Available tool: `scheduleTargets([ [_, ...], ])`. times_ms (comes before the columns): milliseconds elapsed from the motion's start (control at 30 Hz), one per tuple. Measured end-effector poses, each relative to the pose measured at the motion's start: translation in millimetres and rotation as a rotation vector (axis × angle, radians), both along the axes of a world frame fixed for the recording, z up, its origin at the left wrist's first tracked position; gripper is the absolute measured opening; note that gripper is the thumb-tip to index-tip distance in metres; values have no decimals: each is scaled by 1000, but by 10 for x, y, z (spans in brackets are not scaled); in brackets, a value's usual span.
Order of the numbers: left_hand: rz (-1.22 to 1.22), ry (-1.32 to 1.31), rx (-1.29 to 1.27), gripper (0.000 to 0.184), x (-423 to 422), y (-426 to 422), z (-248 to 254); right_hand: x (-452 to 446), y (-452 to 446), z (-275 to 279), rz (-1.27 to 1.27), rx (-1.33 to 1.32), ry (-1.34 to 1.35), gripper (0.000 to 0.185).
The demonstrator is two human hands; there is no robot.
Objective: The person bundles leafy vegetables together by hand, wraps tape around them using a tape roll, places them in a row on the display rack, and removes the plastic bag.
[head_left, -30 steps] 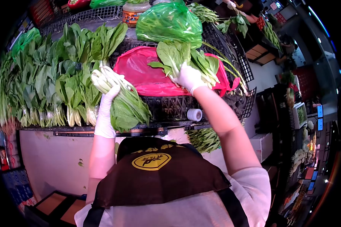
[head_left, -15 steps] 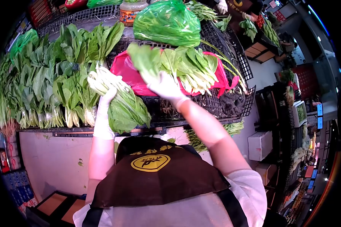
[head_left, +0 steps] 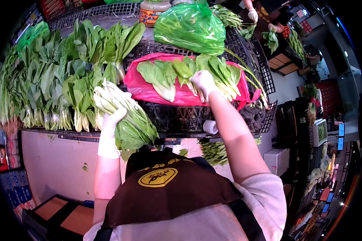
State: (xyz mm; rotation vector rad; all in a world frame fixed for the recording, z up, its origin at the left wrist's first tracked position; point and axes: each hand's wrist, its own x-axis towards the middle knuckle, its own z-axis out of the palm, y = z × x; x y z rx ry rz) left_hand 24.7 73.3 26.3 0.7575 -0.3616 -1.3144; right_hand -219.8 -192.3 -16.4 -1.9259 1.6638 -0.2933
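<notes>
My left hand (head_left: 113,120), in a white glove, is wrapped round a bunch of leafy greens (head_left: 134,120). Its white stalk ends point up and away from me, and the leaves hang toward my apron. Over the pink plastic bag (head_left: 142,93), my gloved right hand (head_left: 204,83) has its fingers closed at the stalks of some leafy greens (head_left: 184,71); the fingertips are partly hidden. One loose leafy green (head_left: 161,78) lies on the bag to the left of that hand, and a pile of greens (head_left: 223,74) lies to its right.
Upright bundles of greens (head_left: 46,88) fill the left of the black crate stand (head_left: 169,118). A green plastic bag (head_left: 191,28) and a jar (head_left: 152,14) stand behind. A white roll (head_left: 210,127) sits at the front edge. Another person's gloved hand (head_left: 252,16) is at the upper right.
My right hand has let go of a leafy green, now on the left part of the pink bag, and moved right to other greens. My left hand still holds its bunch.
</notes>
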Motion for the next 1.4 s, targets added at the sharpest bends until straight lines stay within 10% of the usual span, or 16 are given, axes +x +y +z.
scheduleTargets([
  [133, 33, 22, 60, 70, -40, 51, 103, 34, -105, 96, 18, -11, -172, 21],
  [300, -55, 41, -22, 71, 8, -53, -131, 386, 80, -195, 248, -198, 426, 38],
  [433, -44, 57, 51, 68, -68, -50, 82, 246, 67, -370, 44, -394, 170, 28],
  [533, -95, 54, 16, 66, -55, -177, -43, -130, 253, 130, -153, -22, -666, 29],
  [633, -155, 89, -5, 66, -121, -317, -58, -741, 799, 715, -24, -1, -761, 33],
  [767, -214, 60, 23, 65, -234, -446, 7, -1804, 1629, 768, 39, 662, -484, 25],
  [967, -282, 55, 70, 65, -406, -554, 71, -2644, 2316, -551, 50, 827, 337, 38],
  [1200, -273, -51, 36, 65, -415, -557, -46, -1356, 1429, 718, 9, 63, -352, 17],
  [1300, -258, -43, 15, 66, -398, -518, -91, -672, 886, 318, 258, -538, -45, 24],
  [1400, -212, 24, 44, 67, -389, -359, 46, -241, 617, -135, 205, -367, 196, 25],
])
